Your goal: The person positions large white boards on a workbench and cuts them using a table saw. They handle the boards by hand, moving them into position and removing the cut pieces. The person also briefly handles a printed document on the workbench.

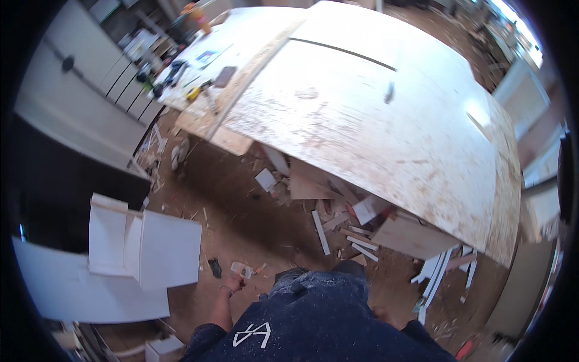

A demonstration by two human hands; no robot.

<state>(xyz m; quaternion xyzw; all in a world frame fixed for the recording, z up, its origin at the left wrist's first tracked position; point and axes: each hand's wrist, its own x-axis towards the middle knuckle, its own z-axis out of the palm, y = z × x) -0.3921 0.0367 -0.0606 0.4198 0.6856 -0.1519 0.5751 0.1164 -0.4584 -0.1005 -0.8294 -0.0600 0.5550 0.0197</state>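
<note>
Offcuts (pixel 321 232) litter the floor at centre frame, none gathered yet; our left hand (pixel 232 285) hangs low left of centre, fingers loosely curled, empty; right hand unseen.

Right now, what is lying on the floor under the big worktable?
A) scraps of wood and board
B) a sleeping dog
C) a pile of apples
A: offcuts of board and thin white strips lie scattered on the dusty floor beneath the worktable.
</note>
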